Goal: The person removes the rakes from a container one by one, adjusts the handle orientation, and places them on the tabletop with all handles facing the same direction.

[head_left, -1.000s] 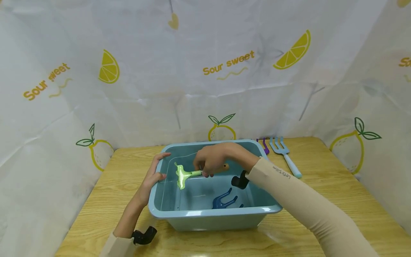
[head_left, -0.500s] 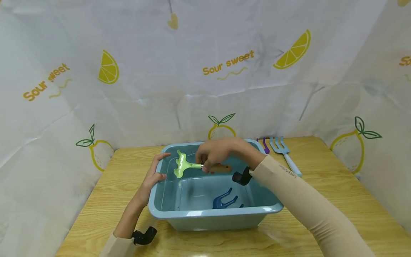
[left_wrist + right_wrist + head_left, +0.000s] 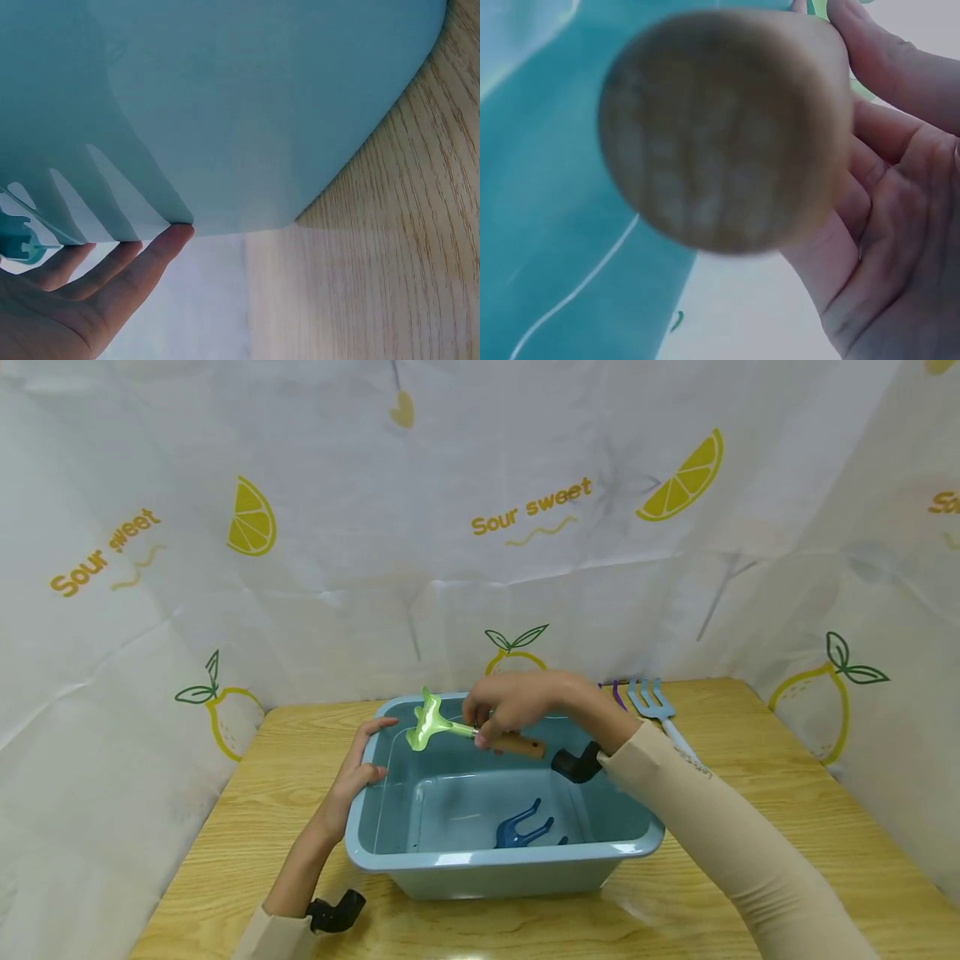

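My right hand [image 3: 517,703] pinches a small garden hand rake [image 3: 430,723] close to where its light-green metal head meets the wooden handle. The head points left, at the height of the blue plastic basin's [image 3: 510,857] far rim. Close up in the right wrist view, the blurred butt of the wooden handle [image 3: 720,135] covers much of the scene. My left hand [image 3: 351,783] holds the basin's left rim, thumb and a fingertip over the edge. Its other fingers [image 3: 139,281] press the outer wall in the left wrist view. Inside the basin lies a dark blue pronged tool [image 3: 517,833], partly hidden by the front wall.
Behind the basin's right side, a light blue garden fork [image 3: 656,702] lies on the wooden table [image 3: 240,827], partly covered by my right sleeve. Beside it shows part of a purple tool [image 3: 618,695]. A white lemon-print cloth [image 3: 360,527] hangs at the back and sides.
My right hand has lifted the hand rake from low inside the basin up to rim height and slightly rightward, its head tilting upward. My left hand and the dark blue tool have stayed put.
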`<state>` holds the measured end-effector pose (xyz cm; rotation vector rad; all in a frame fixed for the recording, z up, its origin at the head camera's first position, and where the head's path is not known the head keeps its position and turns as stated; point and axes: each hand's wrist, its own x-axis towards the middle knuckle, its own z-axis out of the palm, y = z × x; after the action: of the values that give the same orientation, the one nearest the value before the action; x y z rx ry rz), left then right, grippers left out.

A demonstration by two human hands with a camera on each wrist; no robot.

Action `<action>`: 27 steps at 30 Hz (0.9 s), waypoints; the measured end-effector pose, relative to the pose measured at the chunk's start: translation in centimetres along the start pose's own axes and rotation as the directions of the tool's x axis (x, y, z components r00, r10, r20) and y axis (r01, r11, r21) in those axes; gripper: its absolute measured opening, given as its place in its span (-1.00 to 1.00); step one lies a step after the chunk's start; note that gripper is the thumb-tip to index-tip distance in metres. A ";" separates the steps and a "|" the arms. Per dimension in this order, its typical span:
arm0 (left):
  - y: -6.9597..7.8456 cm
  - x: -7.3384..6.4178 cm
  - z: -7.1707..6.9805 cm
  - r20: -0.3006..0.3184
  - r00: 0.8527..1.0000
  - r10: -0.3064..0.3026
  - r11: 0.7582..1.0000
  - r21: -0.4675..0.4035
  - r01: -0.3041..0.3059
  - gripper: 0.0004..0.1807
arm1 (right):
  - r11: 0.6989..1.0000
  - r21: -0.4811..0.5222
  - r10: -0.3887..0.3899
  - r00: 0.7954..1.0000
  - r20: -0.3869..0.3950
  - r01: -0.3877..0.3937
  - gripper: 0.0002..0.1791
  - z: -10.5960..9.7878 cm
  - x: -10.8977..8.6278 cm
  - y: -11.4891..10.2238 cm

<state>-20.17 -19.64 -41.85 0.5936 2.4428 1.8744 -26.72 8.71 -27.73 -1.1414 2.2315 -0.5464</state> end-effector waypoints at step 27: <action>0.1 -0.1 0.1 0.023 1.000 0.018 0.999 -0.026 -0.018 -0.24 | 0.994 0.107 -0.013 0.981 -0.194 0.034 -0.91 -2.1 -6.4 2.2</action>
<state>-20.01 -19.60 -41.81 0.6343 2.4031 1.8923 -26.36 15.40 -25.56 -1.1006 2.3199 -0.8107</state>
